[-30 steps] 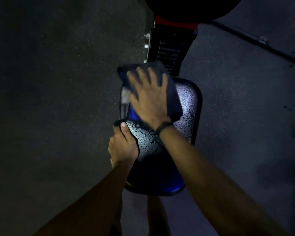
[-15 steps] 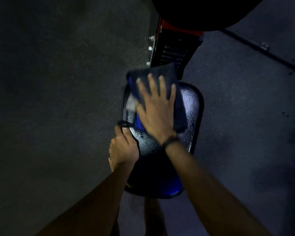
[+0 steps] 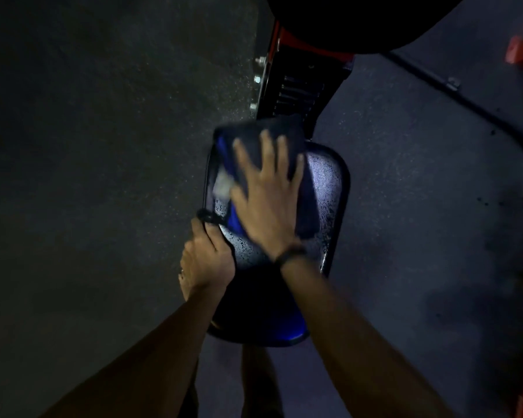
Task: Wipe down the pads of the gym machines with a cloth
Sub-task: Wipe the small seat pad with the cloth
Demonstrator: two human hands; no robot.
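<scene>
While the right hand (image 3: 266,203) presses the cloth (image 3: 272,137) flat on the wet pad (image 3: 329,188), fingers straight, the left hand (image 3: 207,260) grips its edge. Wiping is underway; drops nearer need rubbing next.

Dim, grainy view — glare on the wet pad (image 3: 329,182), motion-blurred fingers (image 3: 266,146), dark corners.
</scene>
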